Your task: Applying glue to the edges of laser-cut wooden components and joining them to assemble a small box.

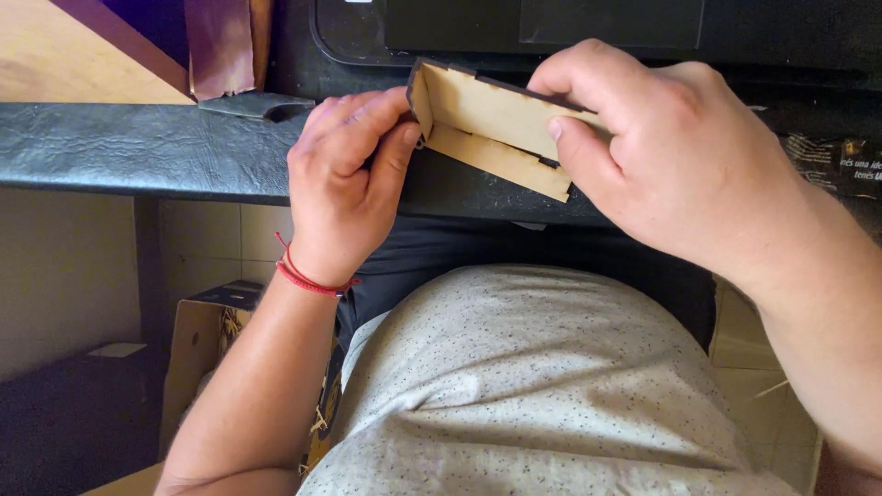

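Firmly held: left hand [344, 174] pinches the near-left end of the wooden panel assembly [491, 129], thumb and fingers closed on its corner; right hand [661, 152] wraps the far-right end, thumb pressed on the front strip. Piece sits above the black desk edge [147, 147], over the lap. Long axis runs left-right, dipping toward the right, open side facing the wearer. Risk: uneven squeeze could pop the notched joints apart.

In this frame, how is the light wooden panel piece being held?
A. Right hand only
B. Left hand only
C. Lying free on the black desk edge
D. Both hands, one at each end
D: the left hand pinches one end of the wooden panel piece and the right hand grips the other.
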